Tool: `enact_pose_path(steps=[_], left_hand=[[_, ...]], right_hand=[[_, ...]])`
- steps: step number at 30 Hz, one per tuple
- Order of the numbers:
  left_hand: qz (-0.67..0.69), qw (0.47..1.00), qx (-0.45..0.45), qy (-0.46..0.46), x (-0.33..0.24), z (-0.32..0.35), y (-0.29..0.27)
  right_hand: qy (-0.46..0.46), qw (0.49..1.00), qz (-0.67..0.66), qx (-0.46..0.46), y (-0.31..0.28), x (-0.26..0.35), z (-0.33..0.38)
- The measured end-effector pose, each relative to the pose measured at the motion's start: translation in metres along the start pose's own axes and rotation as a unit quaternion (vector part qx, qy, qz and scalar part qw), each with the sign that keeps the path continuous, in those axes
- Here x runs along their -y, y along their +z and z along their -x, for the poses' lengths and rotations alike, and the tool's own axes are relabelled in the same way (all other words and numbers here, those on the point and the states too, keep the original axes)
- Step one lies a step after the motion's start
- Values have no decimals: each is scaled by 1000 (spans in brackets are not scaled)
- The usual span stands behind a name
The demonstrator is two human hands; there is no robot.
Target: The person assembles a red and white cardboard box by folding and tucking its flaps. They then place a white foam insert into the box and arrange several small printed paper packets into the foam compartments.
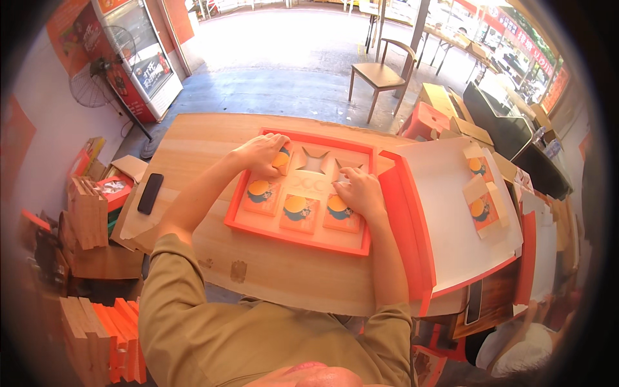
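Observation:
A wide orange-red gift box lies on the table before me, with a pale insert of compartments inside. Three small square boxes with a yellow disc and blue pattern fill its near row: a left one, a middle one and a right one. At the far left corner my left hand closes its fingers over another small square box. My right hand rests with fingers apart over the insert's right side, touching near a cut-out slot's right-hand neighbour, which it partly covers.
The gift box's white-lined lid lies open on the right, bearing two small boxes with cardboard pieces. A black phone lies on the table's left. Around stand a chair, a red stool, a fan and stacked cartons.

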State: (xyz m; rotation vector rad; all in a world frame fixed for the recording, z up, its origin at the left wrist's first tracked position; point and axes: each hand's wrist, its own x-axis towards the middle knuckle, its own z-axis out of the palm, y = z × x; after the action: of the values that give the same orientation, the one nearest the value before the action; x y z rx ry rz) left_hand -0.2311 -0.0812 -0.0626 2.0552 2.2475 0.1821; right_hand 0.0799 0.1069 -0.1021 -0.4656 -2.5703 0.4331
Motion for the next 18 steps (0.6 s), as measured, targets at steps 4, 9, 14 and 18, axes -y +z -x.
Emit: enact_pose_path(steps=[4, 9, 14, 18], left_hand=[[56, 998, -29, 5, 0, 11, 1], [11, 999, -15, 48, 1, 10, -1], [20, 999, 25, 21, -4, 6, -9], [20, 997, 70, 21, -10, -8, -19]], right_hand=[[17, 1000, -3, 13, -2, 4, 0], [27, 999, -6, 28, -2, 4, -1], [24, 999, -16, 30, -3, 4, 1], [18, 1000, -16, 13, 4, -2, 2]])
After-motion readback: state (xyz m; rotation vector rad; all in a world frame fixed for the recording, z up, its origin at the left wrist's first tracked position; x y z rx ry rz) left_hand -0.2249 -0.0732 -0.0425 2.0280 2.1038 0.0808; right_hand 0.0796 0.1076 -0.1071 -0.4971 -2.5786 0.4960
